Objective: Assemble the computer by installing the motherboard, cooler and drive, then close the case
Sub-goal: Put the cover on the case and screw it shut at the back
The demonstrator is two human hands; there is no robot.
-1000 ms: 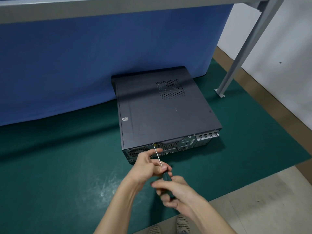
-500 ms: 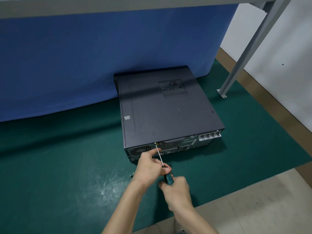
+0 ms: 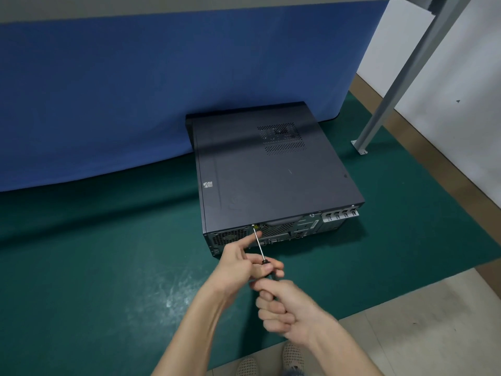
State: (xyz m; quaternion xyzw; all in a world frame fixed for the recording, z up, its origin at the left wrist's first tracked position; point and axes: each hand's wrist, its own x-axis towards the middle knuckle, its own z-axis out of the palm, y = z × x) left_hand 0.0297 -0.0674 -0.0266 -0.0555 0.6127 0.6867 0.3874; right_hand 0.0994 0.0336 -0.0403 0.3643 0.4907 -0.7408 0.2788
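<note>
Now the closed computer case [image 3: 271,180] lies flat on the green mat [image 3: 108,253], likely heavy and rigid. The right hand [image 3: 284,308] grips the screwdriver [image 3: 259,246] by its handle; the left hand [image 3: 241,263] pinches its thin, slippery shaft near the rear screw [image 3: 253,226].

Computer case [image 3: 271,180]: black, lid on, lying flat on a green mat [image 3: 95,253], rear panel toward the person.
Screwdriver [image 3: 259,246]: tip at a screw [image 3: 253,226] on the rear panel's upper edge.
Left hand [image 3: 241,263]: pinches the base of the shaft, forefinger stretched along it.
Right hand [image 3: 284,308]: fingers [image 3: 271,312] curled round the handle.
Blue cloth [image 3: 162,90] behind the case; grey metal leg [image 3: 393,85] at right; mesh shoes [image 3: 292,356] at the bottom edge.
</note>
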